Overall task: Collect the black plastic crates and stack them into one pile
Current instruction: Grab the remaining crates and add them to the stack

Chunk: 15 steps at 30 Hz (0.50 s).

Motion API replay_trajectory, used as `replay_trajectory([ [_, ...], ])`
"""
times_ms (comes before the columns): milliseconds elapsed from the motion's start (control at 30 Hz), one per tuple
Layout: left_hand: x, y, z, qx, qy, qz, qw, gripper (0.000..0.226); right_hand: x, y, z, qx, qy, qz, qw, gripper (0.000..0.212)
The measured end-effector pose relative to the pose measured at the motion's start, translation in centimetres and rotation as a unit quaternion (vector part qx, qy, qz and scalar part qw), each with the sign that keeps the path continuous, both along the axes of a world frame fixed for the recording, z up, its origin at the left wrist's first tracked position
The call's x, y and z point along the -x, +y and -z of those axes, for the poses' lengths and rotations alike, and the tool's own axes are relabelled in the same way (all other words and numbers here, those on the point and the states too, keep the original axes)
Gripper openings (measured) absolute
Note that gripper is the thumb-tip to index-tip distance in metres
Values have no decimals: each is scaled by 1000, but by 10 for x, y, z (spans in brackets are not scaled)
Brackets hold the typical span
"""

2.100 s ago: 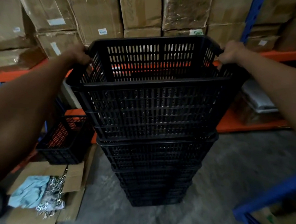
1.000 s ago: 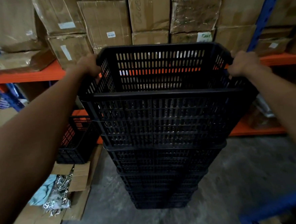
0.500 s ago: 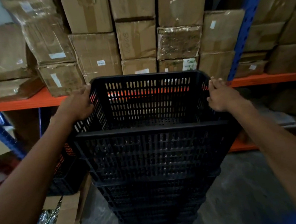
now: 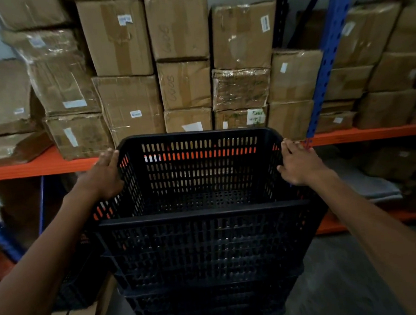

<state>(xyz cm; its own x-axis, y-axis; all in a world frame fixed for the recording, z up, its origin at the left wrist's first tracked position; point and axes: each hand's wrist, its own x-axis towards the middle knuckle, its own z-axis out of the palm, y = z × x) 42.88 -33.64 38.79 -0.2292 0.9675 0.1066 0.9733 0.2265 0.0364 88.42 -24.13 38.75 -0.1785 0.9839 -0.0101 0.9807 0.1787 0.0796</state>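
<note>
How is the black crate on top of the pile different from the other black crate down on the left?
The top crate sits on the pile, fully in view, with the left hand and right hand flat against its sides. The side crate sits lower, untouched, mostly hidden behind the left arm. Both are black slotted plastic.

Two bare forearms reach in from the lower corners | no sleeves in view on either arm | left hand (image 4: 103, 175): bare, no glove, no ring or watch visible | right hand (image 4: 298, 163): bare, no glove, wrist unadorned | fingers (image 4: 290, 146) short-nailed as far as the dim light shows
</note>
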Motion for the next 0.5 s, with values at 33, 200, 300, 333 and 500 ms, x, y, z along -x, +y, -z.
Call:
replay_trajectory([
  [33, -3, -1, -2, -3, -18, 0, 1000, 88, 2, -2, 0, -7, -27, 10, 1000, 78],
  [200, -3, -5, -17, -40, -143, 16, 989, 68, 44, -7, -24, -31, -31, 32, 999, 70],
  [300, 10, -12, -35, -82, -169, 3, 982, 54, 104, 2, -53, -11, 38, -57, 998, 69],
  [333, 18, -16, -42, -87, -167, -5, 982, 55, 127, 4, -64, -11, 53, -92, 994, 68],
  [500, 103, -50, -61, -67, -161, -99, 980, 56, 279, -4, -124, -54, 93, -235, 966, 53],
])
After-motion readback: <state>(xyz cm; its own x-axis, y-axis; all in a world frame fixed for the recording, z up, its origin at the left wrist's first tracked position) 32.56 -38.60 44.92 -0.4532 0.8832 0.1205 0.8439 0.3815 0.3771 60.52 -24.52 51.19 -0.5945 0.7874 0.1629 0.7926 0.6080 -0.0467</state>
